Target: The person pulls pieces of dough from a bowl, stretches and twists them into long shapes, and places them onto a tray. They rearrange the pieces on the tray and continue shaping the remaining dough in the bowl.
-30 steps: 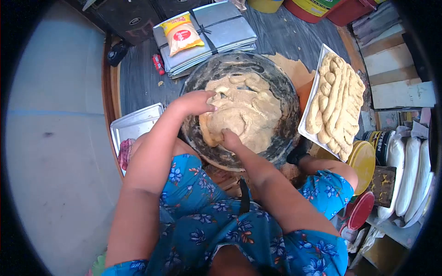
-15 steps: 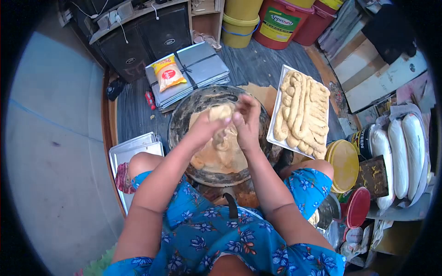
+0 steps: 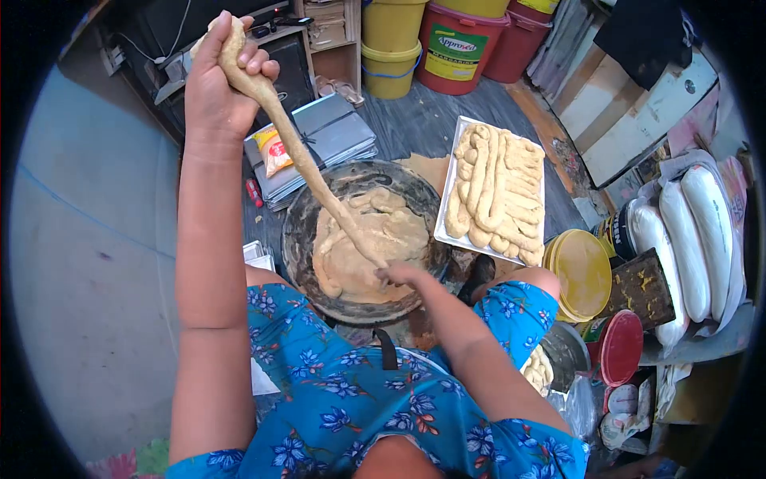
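Observation:
A long rope of dough [image 3: 299, 152] stretches slantwise between my two hands. My left hand [image 3: 223, 80] is raised high at the upper left, its fingers closed round the thick end. Low over the round basin, my right hand [image 3: 399, 274] grips the thin end. The dark, flour-smeared basin [image 3: 294, 231] sits on the floor before me, with flour and more dough pieces [image 3: 379, 199] in it. To its right, a white tray [image 3: 447, 188] bears several twisted dough strips [image 3: 499, 188] packed side by side.
Stacked metal trays [image 3: 343, 124] with a yellow-and-white packet [image 3: 274, 152] lie behind the basin. Yellow [image 3: 391, 70] and red buckets [image 3: 459, 48] stand at the back. On the right are a yellow lid [image 3: 582, 271], a red lid [image 3: 621, 347] and white wrapped rolls [image 3: 684, 247].
Both hands were together over the basin. My left hand has gone up and left and my right hand down, with the dough now drawn out long between them.

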